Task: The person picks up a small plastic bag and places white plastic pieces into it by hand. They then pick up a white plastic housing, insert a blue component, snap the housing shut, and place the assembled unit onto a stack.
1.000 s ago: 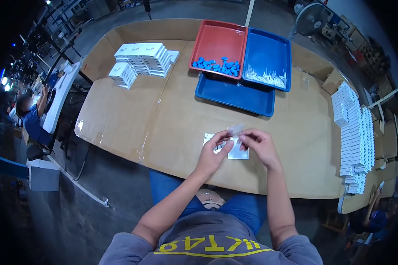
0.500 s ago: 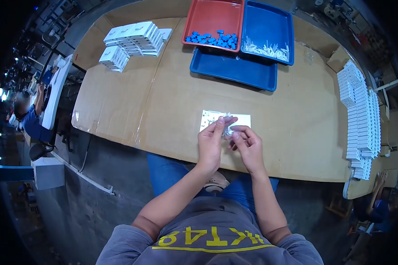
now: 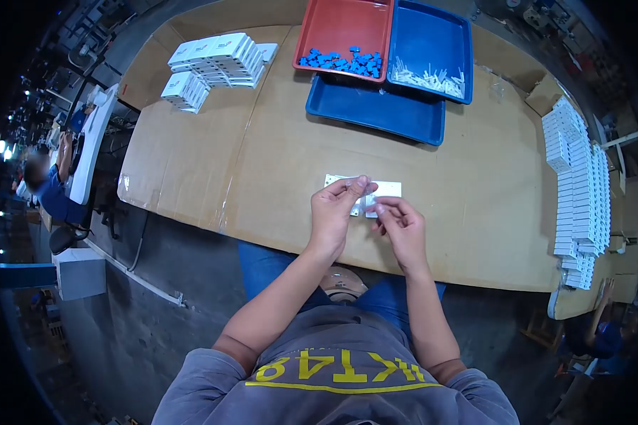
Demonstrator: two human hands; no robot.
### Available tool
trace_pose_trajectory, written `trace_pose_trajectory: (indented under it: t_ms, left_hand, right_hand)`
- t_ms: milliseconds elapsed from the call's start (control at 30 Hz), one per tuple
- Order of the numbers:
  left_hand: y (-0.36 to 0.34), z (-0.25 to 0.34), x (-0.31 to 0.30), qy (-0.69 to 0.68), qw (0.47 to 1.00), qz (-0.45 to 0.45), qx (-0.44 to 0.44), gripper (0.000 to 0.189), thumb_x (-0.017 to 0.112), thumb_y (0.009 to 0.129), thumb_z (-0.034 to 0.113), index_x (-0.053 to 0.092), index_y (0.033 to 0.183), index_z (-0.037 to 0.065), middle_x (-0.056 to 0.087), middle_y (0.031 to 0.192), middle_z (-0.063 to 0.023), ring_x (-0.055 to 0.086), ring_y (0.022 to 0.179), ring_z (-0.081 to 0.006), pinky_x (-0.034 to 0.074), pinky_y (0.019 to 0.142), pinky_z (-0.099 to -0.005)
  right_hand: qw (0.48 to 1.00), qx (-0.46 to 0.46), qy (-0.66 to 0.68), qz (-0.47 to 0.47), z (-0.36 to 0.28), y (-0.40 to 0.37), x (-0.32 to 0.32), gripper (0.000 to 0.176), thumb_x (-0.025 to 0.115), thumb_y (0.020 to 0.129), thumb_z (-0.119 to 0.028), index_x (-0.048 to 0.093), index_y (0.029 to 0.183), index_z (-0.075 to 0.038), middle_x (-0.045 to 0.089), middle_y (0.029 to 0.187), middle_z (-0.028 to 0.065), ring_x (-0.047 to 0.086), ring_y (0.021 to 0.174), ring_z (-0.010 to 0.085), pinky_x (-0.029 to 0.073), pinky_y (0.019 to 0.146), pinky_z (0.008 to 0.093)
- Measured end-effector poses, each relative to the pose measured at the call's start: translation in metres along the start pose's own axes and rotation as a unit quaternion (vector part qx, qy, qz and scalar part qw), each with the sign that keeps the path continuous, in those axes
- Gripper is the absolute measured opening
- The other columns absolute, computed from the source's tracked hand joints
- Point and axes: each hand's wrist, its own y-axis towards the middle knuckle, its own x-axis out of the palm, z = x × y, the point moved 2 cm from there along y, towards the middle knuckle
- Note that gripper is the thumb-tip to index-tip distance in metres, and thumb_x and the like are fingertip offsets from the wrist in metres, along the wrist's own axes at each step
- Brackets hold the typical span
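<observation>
White flat pieces (image 3: 388, 189) lie on the cardboard-covered table in front of me, partly hidden by my hands. My left hand (image 3: 339, 209) is over their left part, its thumb and fingertips pinched together. Just to the right, my right hand (image 3: 400, 223) is at their lower edge, with thumb and index finger pressed together and the other fingers curled. Whatever is between the fingertips of either hand is too small to make out. The two hands are close but apart.
A red tray (image 3: 344, 28) with blue parts and a blue tray (image 3: 432, 42) with thin white parts rest behind another blue tray (image 3: 376, 113). White stacks stand at the left (image 3: 216, 60) and right (image 3: 578, 191). Another person (image 3: 53, 191) sits far left.
My left hand has moved slightly left and its fingers have drawn into a pinch. My right hand has shifted slightly right and down. The gap between them is wider, showing more of the white pieces.
</observation>
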Motion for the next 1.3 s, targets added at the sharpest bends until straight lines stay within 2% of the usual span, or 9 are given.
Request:
trace_pose_trajectory:
  t_ms: [133, 167, 267, 400, 667, 767, 867, 1167, 1300]
  left_hand:
    - [0.006, 0.005, -0.001, 0.011, 0.998, -0.051, -0.021, 0.022, 0.076, 0.099, 0.019, 0.073, 0.106, -0.001, 0.076, 0.097, -0.01, 0.072, 0.091, -0.0154, 0.057, 0.082, -0.029]
    - [0.007, 0.003, -0.002, 0.017, 0.997, -0.068, -0.035, 0.021, 0.076, 0.098, 0.018, 0.073, 0.105, -0.001, 0.076, 0.096, -0.0095, 0.072, 0.09, -0.0149, 0.057, 0.081, -0.0282]
    - [0.01, 0.002, -0.003, 0.062, 0.991, -0.109, -0.045, 0.02, 0.078, 0.096, 0.016, 0.073, 0.105, -0.001, 0.076, 0.095, -0.0081, 0.072, 0.088, -0.0136, 0.057, 0.078, -0.0284]
    - [0.011, 0.006, -0.002, 0.106, 0.982, -0.139, -0.073, 0.02, 0.08, 0.094, 0.014, 0.073, 0.105, -0.001, 0.076, 0.095, -0.0075, 0.071, 0.088, -0.0117, 0.056, 0.073, -0.0262]
    - [0.022, 0.008, -0.01, 0.197, 0.964, -0.166, -0.061, 0.019, 0.078, 0.096, 0.015, 0.073, 0.105, -0.001, 0.076, 0.098, -0.0077, 0.071, 0.092, -0.0112, 0.054, 0.073, -0.0255]
    - [0.025, 0.01, -0.008, 0.179, 0.964, -0.196, -0.022, 0.032, 0.073, 0.101, 0.029, 0.074, 0.108, -0.002, 0.076, 0.099, -0.0052, 0.068, 0.089, -0.0086, 0.053, 0.078, -0.0247]
    - [0.021, 0.025, 0.0, 0.11, 0.964, -0.22, -0.098, 0.042, 0.063, 0.106, 0.04, 0.073, 0.113, -0.001, 0.074, 0.101, -0.0055, 0.068, 0.091, -0.0105, 0.054, 0.086, -0.0264]
    - [0.021, 0.007, -0.002, -0.008, 0.956, -0.225, -0.187, 0.049, 0.061, 0.106, 0.045, 0.068, 0.125, 0.0, 0.071, 0.105, -0.0057, 0.068, 0.093, -0.0137, 0.056, 0.091, -0.0317]
    - [0.022, -0.007, -0.004, -0.021, 0.947, -0.245, -0.207, 0.049, 0.057, 0.107, 0.047, 0.067, 0.122, 0.001, 0.07, 0.106, -0.0071, 0.07, 0.097, -0.0172, 0.058, 0.093, -0.0359]
  right_hand:
    - [0.982, -0.15, -0.111, -0.016, -0.041, 0.011, -0.017, 0.028, 0.071, 0.098, -0.008, 0.069, 0.125, -0.003, 0.068, 0.122, 0.0069, 0.065, 0.097, 0.0105, 0.05, 0.079, 0.0239]
    - [0.983, -0.138, -0.121, -0.028, -0.057, 0.013, -0.017, 0.026, 0.07, 0.097, -0.006, 0.07, 0.124, -0.004, 0.065, 0.128, 0.0056, 0.064, 0.106, 0.0124, 0.049, 0.085, 0.0263]
    - [0.966, -0.155, -0.163, -0.125, -0.082, 0.025, -0.022, 0.024, 0.069, 0.098, -0.007, 0.071, 0.122, -0.005, 0.067, 0.129, 0.005, 0.065, 0.107, 0.0132, 0.049, 0.084, 0.0265]
    - [0.955, -0.078, -0.166, -0.235, -0.087, 0.045, -0.035, 0.021, 0.07, 0.099, -0.012, 0.074, 0.118, -0.008, 0.072, 0.122, 0.0035, 0.066, 0.105, 0.013, 0.051, 0.084, 0.028]
    - [0.927, -0.044, -0.24, -0.283, -0.095, 0.063, -0.033, 0.012, 0.075, 0.095, -0.014, 0.075, 0.103, -0.006, 0.073, 0.116, 0.004, 0.067, 0.101, 0.0135, 0.052, 0.08, 0.0282]
    - [0.932, -0.062, -0.225, -0.275, -0.092, 0.069, -0.032, 0.01, 0.077, 0.093, -0.014, 0.075, 0.098, -0.006, 0.073, 0.119, 0.0053, 0.067, 0.103, 0.015, 0.052, 0.082, 0.0291]
    - [0.937, -0.063, -0.206, -0.275, -0.087, 0.071, -0.029, 0.009, 0.078, 0.092, -0.014, 0.075, 0.096, -0.006, 0.072, 0.123, 0.0063, 0.066, 0.107, 0.0171, 0.051, 0.085, 0.0303]
    - [0.908, -0.061, -0.233, -0.343, -0.099, 0.069, -0.018, 0.01, 0.077, 0.091, -0.008, 0.077, 0.1, -0.002, 0.066, 0.137, 0.013, 0.065, 0.119, 0.0239, 0.051, 0.103, 0.0371]
    - [0.891, -0.042, -0.248, -0.377, -0.092, 0.072, -0.019, 0.015, 0.074, 0.093, -0.008, 0.079, 0.105, 0.0, 0.063, 0.144, 0.0145, 0.064, 0.125, 0.0265, 0.049, 0.107, 0.0379]
